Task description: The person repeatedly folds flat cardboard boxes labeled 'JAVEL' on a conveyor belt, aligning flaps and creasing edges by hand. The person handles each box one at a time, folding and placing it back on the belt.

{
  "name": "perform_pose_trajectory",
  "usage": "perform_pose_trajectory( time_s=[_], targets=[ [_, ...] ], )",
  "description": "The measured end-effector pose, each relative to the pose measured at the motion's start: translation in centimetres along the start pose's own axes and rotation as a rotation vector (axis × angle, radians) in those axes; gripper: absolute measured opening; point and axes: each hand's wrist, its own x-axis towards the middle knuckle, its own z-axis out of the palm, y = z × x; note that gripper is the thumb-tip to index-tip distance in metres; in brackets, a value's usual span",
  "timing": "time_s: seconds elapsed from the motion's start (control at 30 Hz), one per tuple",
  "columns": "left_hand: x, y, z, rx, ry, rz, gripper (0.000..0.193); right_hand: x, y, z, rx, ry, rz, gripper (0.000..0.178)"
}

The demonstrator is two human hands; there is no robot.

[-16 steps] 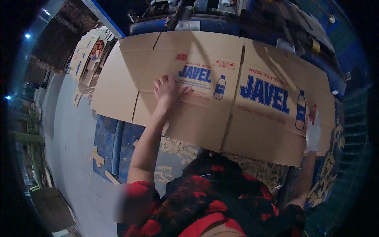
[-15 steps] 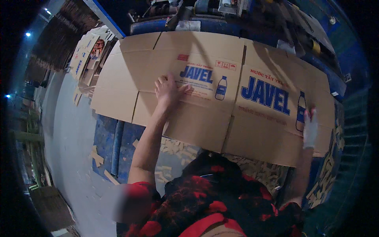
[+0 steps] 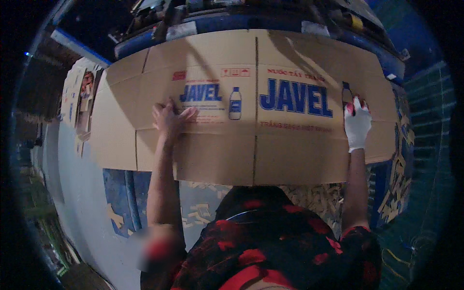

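Note:
A wide, flat cardboard box blank (image 3: 215, 157) lies across the machine in front of me. It has creases, slots between its flaps, and blue and red print with bottle drawings. My left hand (image 3: 170, 120), bare, rests on its left part beside the smaller print, with thumb and fingers spread. Toward the right end, my right hand (image 3: 357, 126) lies on the board over the larger bottle drawing. It wears a white glove with red at the fingertips, and its fingers are stretched out. Neither hand grips an edge of the board.
Behind the blank runs a blue machine (image 3: 241, 22) with dark metal parts. A pile of printed cardboard (image 3: 72, 99) stands at the left. Cardboard scraps (image 3: 316, 200) litter the floor below, with more scraps (image 3: 398, 181) at the right. A blue panel (image 3: 113, 191) sits at the lower left.
The view has turned, so the blank now sits squarer and farther left in the picture. Both hands stay on it; the right hand now shows more sharply, its fingers higher on the board.

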Motion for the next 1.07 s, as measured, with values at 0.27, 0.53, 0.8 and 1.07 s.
perform_pose_trajectory(
  time_s=[0.27, 0.53, 0.8, 1.07],
  targets=[
    [-1.0, 0.6, -0.4, 0.045, 0.073, 0.122, 0.093, -0.5, -0.5, -0.7, -0.047, -0.043, 0.017, 0.042],
    [-2.4, 1.5, -0.2, 0.112, 0.199, 0.304, 0.072, -1.7, -0.1, -2.0, 0.010, -0.008, -0.221, 0.048],
    [-14.3, -2.2, -2.7, 0.263, 0.011, 0.865, 0.097, -12.4, -1.8, -12.4, 0.102, -0.614, -0.669, 0.071],
    [-14.5, -4.1, -1.3, 0.068, 0.134, 0.911, 0.096, -11.6, -0.1, -8.7, 0.081, -0.209, -0.918, 0.065]
  ],
)
